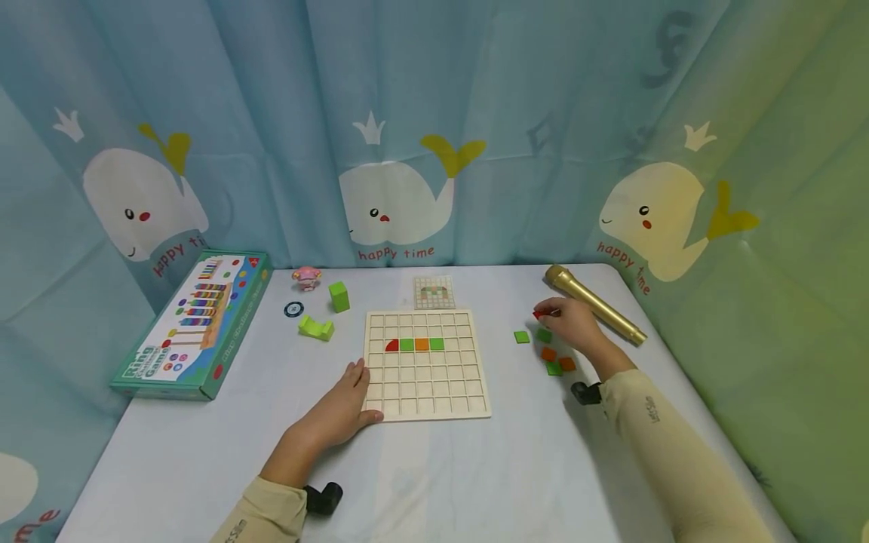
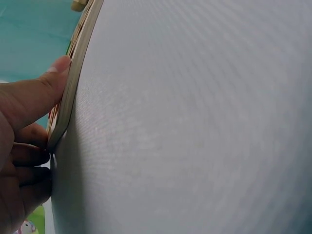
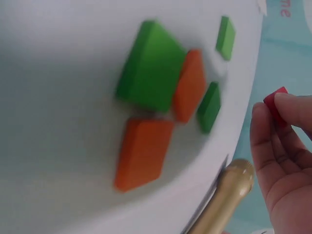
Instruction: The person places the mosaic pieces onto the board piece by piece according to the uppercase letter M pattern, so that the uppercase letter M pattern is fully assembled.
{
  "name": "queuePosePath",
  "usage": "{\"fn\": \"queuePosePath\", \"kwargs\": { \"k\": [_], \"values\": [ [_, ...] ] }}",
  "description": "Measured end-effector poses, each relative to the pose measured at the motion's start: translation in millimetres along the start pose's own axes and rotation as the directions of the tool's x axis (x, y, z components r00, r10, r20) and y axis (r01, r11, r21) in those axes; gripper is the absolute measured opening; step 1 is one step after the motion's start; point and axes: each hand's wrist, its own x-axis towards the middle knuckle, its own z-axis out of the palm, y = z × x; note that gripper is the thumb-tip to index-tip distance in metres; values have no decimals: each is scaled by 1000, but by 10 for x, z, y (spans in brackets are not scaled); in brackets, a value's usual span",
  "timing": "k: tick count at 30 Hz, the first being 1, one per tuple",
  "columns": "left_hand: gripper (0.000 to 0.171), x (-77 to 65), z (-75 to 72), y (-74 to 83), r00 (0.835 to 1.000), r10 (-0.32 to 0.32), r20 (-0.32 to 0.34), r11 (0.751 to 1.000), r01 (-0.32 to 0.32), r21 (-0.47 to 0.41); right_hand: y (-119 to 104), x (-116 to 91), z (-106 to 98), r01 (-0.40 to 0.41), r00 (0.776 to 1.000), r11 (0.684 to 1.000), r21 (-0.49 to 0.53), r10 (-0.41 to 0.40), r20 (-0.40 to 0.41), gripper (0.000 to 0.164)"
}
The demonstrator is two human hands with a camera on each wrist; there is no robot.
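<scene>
A wooden grid board (image 1: 426, 385) lies flat on the table, with one row holding a red quarter-round tile (image 1: 392, 345), a green tile (image 1: 406, 345), an orange tile (image 1: 422, 344) and another green tile (image 1: 437, 344). My left hand (image 1: 342, 407) rests along the board's left edge, thumb at the near corner; the left wrist view shows the thumb (image 2: 41, 92) touching the rim. Between thumb and fingertips, my right hand (image 1: 573, 326) pinches a small red tile (image 3: 277, 105), raised above the table. Loose green tiles (image 3: 153, 68) and orange tiles (image 3: 144, 153) lie beneath it.
A pattern card (image 1: 434, 292) touches the board's far side. At right lies a gold microphone (image 1: 597, 304). On the left are a game box (image 1: 197, 324), a pink figurine (image 1: 307, 277), a round token (image 1: 294, 309), a green block (image 1: 339, 296) and a curved green block (image 1: 315, 328).
</scene>
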Motion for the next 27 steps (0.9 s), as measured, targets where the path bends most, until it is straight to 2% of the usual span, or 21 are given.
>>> {"fn": "queuePosePath", "kwargs": {
  "k": [10, 16, 27],
  "values": [
    [86, 7, -16, 4, 1000, -11, 10, 1000, 11, -9, -230, 65, 115, 7, 997, 999, 43, -10, 72, 17],
    [86, 17, -20, 6, 1000, -11, 12, 1000, 11, -3, -322, 84, 219, -18, 995, 997, 73, 10, 100, 17],
    [86, 37, 10, -32, 1000, -2, 10, 1000, 2, 4, -483, 132, 420, 51, 992, 995, 84, -60, 110, 13]
  ]
}}
